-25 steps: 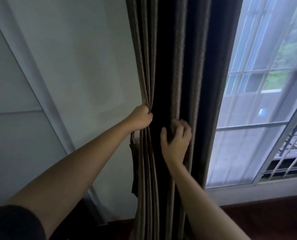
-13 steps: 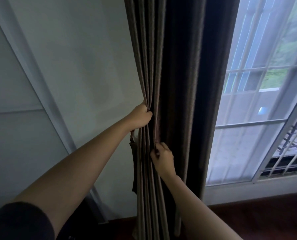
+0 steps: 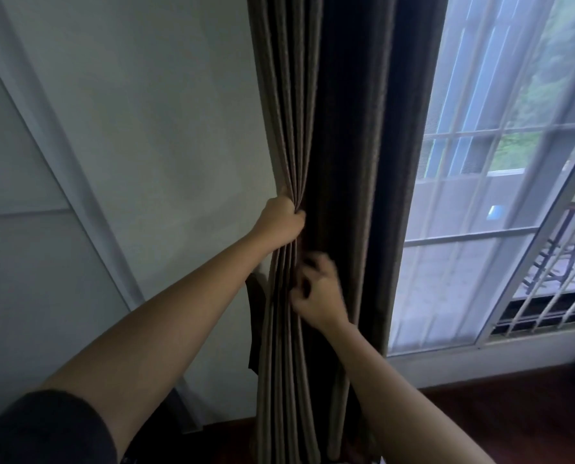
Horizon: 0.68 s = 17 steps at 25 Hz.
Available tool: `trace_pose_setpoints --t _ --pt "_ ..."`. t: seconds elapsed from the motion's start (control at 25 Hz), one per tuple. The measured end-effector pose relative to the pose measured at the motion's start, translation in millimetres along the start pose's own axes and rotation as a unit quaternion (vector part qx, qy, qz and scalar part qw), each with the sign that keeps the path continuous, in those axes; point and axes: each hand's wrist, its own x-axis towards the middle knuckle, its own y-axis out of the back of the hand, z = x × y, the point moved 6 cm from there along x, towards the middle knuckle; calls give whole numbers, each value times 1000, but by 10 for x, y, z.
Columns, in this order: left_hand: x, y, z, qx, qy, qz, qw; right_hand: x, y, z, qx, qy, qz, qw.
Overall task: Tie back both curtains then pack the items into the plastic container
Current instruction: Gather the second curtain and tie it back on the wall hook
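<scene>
The pleated grey-brown fabric curtain (image 3: 329, 128) hangs between the white wall (image 3: 162, 128) and the barred window (image 3: 480, 195). The left hand (image 3: 282, 219) grips its gathered left pleats. Just below, the right hand (image 3: 319, 293) curls against the folds, blurred; whether it holds cloth I cannot tell.

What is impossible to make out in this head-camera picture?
Head view only.
1. Left hand: fingertips buried in the curtain folds.
2. Right hand: motion-blurred, so its grip is unclear.
3. Dark strap: mostly hidden behind the curtain.
4. Curtain top and hem: cut off by frame edges.
</scene>
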Motion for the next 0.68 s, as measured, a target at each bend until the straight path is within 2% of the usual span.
trace_pose_setpoints --t 0.08,0.12,0.16,0.28,0.44,0.52,0.68 --pt "18 50 -62 5 5 -20 1000 116 581 49 3 -6 245 970" --pt "14 76 -85 6 5 -29 1000 189 789 61 28 -22 304 952" --pt "6 90 -97 8 5 -33 999 312 909 79 52 -39 307 950" --pt "-18 92 -87 5 1 -32 999 651 838 168 73 -116 167 976" --pt "15 73 -111 -10 10 -35 999 408 223 403 -10 -107 -55 993" --pt "41 40 -131 -14 10 -39 999 98 -31 457 22 -102 -93 990" --pt "67 -21 -136 -19 8 -48 999 -127 -239 394 58 -83 -76 992"
